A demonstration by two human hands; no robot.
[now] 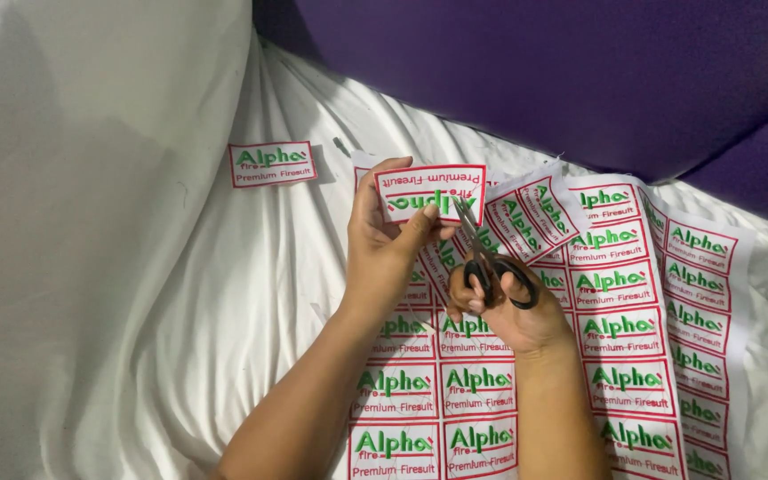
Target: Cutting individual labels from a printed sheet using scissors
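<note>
- Nearest, the sheet of woven labels lies on the white bedsheet.
- Above it, the right hand grips black scissors, blades nearly together.
- Left hand pinches one cut label just beside the blades; a slip could nick the thumb or the label's red border.
- Free bedsheet lies left of the sheet, holding a loose label; the purple wall closes off the far side.

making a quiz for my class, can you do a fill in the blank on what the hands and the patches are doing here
1. The right hand holds black-handled ____.
2. The left hand pinches one cut-out label with a ____ border.
3. A single label lies apart on the ____ cloth.
4. The uncut sheet of labels lies under both ____.

Missing words: scissors; red; white; hands
</note>
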